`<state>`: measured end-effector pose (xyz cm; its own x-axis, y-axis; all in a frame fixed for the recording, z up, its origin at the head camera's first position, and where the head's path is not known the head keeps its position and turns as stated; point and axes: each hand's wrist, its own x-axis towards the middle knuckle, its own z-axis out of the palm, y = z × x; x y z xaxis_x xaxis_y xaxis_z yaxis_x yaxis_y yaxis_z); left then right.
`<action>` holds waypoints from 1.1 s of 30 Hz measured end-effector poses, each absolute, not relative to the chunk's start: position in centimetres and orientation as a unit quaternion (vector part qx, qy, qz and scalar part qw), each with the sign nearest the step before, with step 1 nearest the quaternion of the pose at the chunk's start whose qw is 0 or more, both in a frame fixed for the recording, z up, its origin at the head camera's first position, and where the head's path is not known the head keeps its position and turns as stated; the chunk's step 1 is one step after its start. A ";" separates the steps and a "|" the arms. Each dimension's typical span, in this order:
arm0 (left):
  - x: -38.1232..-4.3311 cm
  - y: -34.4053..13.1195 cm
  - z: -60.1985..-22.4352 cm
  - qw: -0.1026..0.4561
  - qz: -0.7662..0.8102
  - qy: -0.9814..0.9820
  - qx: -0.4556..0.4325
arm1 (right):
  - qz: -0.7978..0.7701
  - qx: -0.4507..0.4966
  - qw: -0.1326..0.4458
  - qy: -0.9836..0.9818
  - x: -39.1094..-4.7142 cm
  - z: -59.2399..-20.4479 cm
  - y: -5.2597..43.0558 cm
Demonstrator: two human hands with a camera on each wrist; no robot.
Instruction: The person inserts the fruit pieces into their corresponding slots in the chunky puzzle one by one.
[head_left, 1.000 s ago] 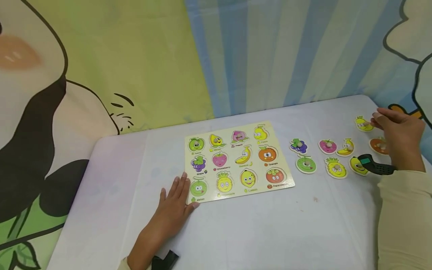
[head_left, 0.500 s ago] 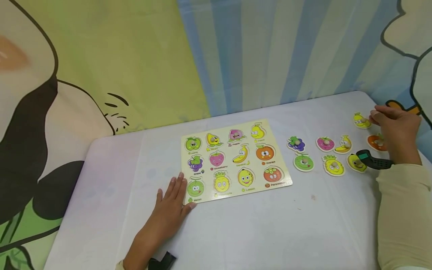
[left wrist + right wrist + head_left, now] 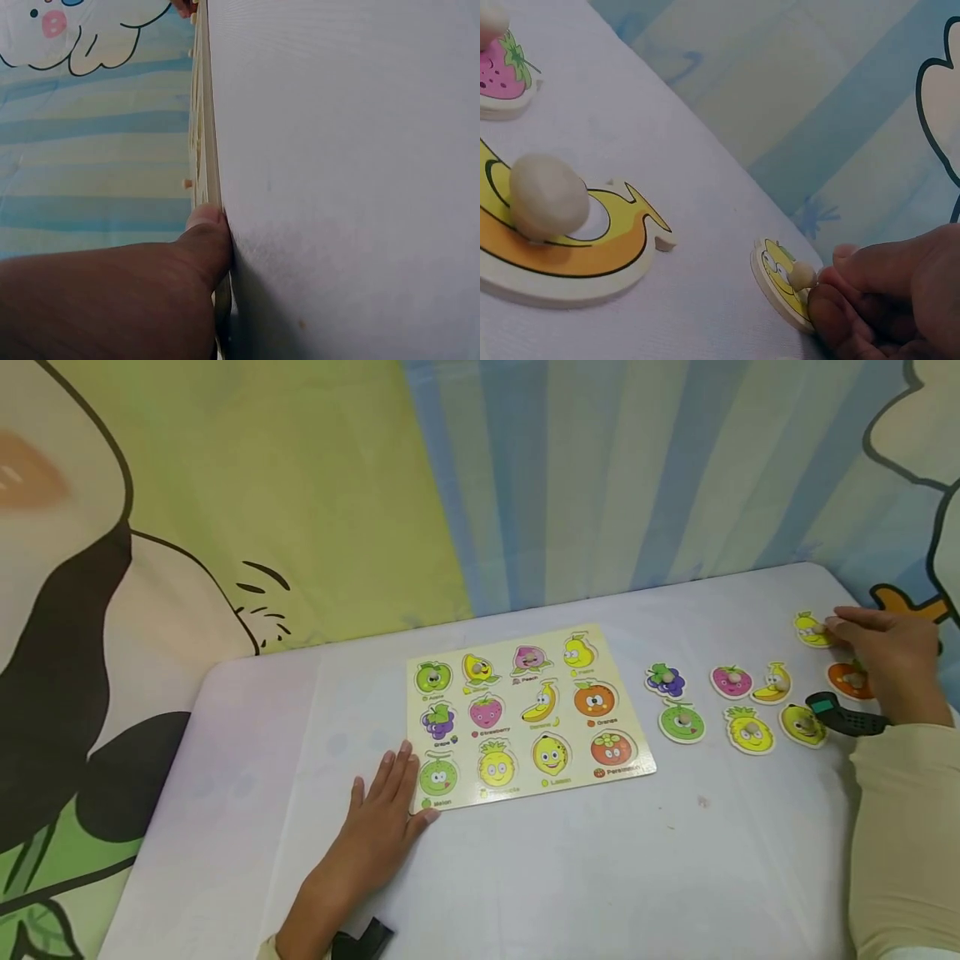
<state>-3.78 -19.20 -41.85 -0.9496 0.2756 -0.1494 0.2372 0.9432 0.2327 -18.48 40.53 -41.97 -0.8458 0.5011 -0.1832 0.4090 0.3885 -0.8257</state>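
Observation:
A fruit puzzle board [image 3: 517, 706] lies flat on the table. My left hand [image 3: 378, 827] rests at its near left corner with straight fingers. In the left wrist view the thumb [image 3: 204, 236] touches the board's edge [image 3: 211, 150]. At the far right, the fingertips of my right hand [image 3: 900, 656] are at the wooden knob of a pear puzzle piece [image 3: 810, 630], which lies on the table. The right wrist view shows the knob [image 3: 802, 276] right beside the bent fingers and thumb; whether they pinch it is unclear. Apple, yellow fruit and peach pieces with knobs sit in the board's top row.
Right of the board lie loose knobbed pieces: grape [image 3: 665, 680], melon [image 3: 682, 723], strawberry [image 3: 731, 682], banana [image 3: 771, 683], pineapple [image 3: 749, 731], a lemon-like piece [image 3: 801, 727] and an orange-red piece [image 3: 850, 680] partly behind the right hand. A printed cloth backdrop [image 3: 585, 485] stands behind the table.
My right hand has lowered slightly and its fingertips have come closer to the pear piece's knob. My left hand stays at the board's corner. The head view has shifted a little.

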 end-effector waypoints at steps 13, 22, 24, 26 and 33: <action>-3.9 -19.2 -41.7 0.090 0.106 0.982 0.129 | 0.437 -0.289 0.014 -0.852 -18.8 -41.5 40.1; -3.9 -19.1 -41.7 0.095 0.111 0.981 0.129 | 0.388 -0.318 0.008 -0.865 -20.1 -42.4 40.4; -3.8 -19.1 -41.6 0.094 0.111 0.981 0.129 | 0.382 -0.321 0.009 -0.867 -20.3 -42.6 40.4; -3.8 -19.1 -41.6 0.094 0.111 0.981 0.129 | 0.379 -0.318 0.008 -0.869 -20.5 -42.5 40.2; -3.9 -19.2 -41.5 0.096 0.113 0.981 0.128 | 0.351 -0.292 0.011 -0.889 -20.6 -41.4 39.0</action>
